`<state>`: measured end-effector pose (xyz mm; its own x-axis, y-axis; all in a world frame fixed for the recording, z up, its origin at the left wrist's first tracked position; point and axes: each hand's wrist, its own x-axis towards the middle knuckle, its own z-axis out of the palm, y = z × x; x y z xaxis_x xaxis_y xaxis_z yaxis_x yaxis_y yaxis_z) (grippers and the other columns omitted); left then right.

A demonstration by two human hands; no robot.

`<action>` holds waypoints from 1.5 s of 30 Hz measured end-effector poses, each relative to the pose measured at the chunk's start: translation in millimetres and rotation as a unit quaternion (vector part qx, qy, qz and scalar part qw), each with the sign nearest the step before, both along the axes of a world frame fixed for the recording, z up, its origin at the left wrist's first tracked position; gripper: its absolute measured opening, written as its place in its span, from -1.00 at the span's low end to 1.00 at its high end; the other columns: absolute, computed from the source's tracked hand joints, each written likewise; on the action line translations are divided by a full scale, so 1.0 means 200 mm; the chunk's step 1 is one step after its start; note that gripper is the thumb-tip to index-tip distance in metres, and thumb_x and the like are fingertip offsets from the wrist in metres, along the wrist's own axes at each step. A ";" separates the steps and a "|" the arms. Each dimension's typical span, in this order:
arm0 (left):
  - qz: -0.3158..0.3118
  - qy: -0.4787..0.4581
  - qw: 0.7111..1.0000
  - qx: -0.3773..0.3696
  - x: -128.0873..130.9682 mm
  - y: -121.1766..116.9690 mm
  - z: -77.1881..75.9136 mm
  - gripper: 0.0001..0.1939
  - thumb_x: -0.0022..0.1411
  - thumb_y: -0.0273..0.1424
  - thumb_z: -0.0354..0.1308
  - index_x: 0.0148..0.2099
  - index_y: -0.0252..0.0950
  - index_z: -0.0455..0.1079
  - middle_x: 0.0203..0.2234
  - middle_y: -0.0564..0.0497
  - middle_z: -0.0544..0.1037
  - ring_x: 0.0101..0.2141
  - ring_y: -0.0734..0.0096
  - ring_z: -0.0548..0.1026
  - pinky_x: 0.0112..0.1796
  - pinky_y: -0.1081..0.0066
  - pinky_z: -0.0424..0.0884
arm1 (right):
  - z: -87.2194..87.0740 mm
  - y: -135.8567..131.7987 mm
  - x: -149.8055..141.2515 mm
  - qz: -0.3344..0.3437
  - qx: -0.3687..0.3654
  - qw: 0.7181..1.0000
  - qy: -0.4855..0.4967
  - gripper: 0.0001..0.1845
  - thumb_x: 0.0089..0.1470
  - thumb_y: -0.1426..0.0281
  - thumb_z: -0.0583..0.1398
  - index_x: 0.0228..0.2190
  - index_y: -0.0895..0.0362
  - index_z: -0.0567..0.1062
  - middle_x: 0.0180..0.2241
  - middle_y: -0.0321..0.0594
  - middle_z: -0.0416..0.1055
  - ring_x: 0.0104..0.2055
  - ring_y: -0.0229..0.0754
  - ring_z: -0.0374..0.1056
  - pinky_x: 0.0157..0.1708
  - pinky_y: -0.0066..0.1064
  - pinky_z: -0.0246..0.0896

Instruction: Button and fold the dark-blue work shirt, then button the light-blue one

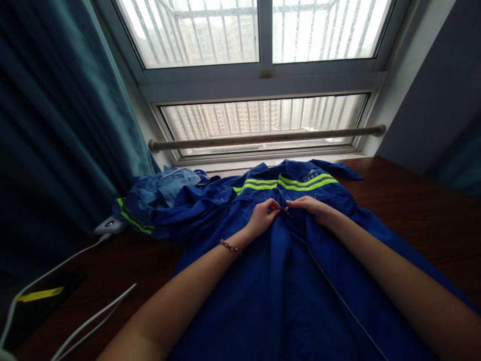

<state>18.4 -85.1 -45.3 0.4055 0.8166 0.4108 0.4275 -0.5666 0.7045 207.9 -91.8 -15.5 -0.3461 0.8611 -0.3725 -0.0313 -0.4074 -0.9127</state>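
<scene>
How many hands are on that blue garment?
2: the left hand, bracelet on its wrist, and the right hand, close together on the blue garment below its chest stripes.

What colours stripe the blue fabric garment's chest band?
The chest band is yellow-green and grey, best in head view.

Blue garment (289,281) cut off below

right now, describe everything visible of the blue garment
The blue garment looks like creased cloth, with yellow-green bands across the chest and one sleeve, and a pale chest marking. It lies spread on the table, chest end toward the window. The left hand and right hand pinch its front below the chest bands.
</scene>
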 end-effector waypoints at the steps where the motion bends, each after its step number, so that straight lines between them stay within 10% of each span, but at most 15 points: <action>1: 0.000 -0.004 1.000 0.000 0.00 0.00 0.00 -0.90 0.10 -0.43 0.07 -0.31 -0.32 0.37 -0.47 0.04 0.45 -0.44 0.49 0.39 -0.40 0.51 0.29 | 0.00 0.00 0.00 0.016 0.004 1.000 -0.007 -0.79 -0.14 0.33 0.27 -0.46 0.26 0.52 -0.59 -0.18 0.47 -0.58 -0.27 0.35 -0.48 -0.47 0.31; 9: -0.009 -0.098 0.991 -0.093 0.00 0.01 0.00 -0.83 0.02 -0.34 0.17 -0.38 -0.36 0.38 -0.51 0.01 0.47 -0.51 0.49 0.42 -0.48 0.51 0.34 | -0.02 -0.01 0.01 0.038 0.023 0.999 0.010 -0.81 -0.11 0.37 0.24 -0.41 0.25 0.51 -0.51 -0.15 0.49 -0.47 -0.22 0.40 -0.40 -0.43 0.34; 20: -0.070 -0.264 0.891 -0.363 0.02 0.00 0.03 -0.70 -0.11 -0.34 0.29 -0.37 -0.43 0.33 -0.54 -0.06 0.54 -0.51 0.40 0.52 -0.42 0.42 0.46 | 0.04 -0.01 0.03 0.056 0.155 0.981 -0.099 -0.65 -0.13 0.42 0.19 -0.21 0.17 0.50 -0.38 -0.19 0.49 -0.41 -0.26 0.38 -0.47 -0.54 0.25; 33: -0.059 -0.272 0.899 -0.339 0.02 -0.01 0.02 -0.72 -0.13 -0.34 0.30 -0.40 -0.41 0.34 -0.59 0.02 0.51 -0.53 0.46 0.49 -0.41 0.43 0.45 | 0.01 -0.02 -0.07 -0.012 0.419 0.834 -0.359 -0.80 -0.17 0.42 0.16 -0.47 0.18 0.58 -0.56 -0.24 0.48 -0.54 -0.24 0.33 -0.54 -0.51 0.12; 45: -0.051 -0.263 0.899 -0.345 0.03 -0.01 0.02 -0.69 -0.12 -0.27 0.28 -0.45 -0.40 0.31 -0.59 0.09 0.44 -0.56 0.58 0.43 -0.45 0.52 0.41 | -0.01 -0.16 -0.20 -0.064 0.471 0.701 -0.532 -0.86 -0.03 0.40 0.10 -0.54 0.14 0.42 -0.46 -0.21 0.37 -0.42 -0.22 0.27 -0.42 -0.44 0.05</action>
<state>23.9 -86.3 -41.5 0.3914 0.9199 -0.0229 -0.0975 0.0661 0.9930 168.2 -123.2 -16.8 -0.2004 0.8973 0.3933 0.8900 0.3346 -0.3099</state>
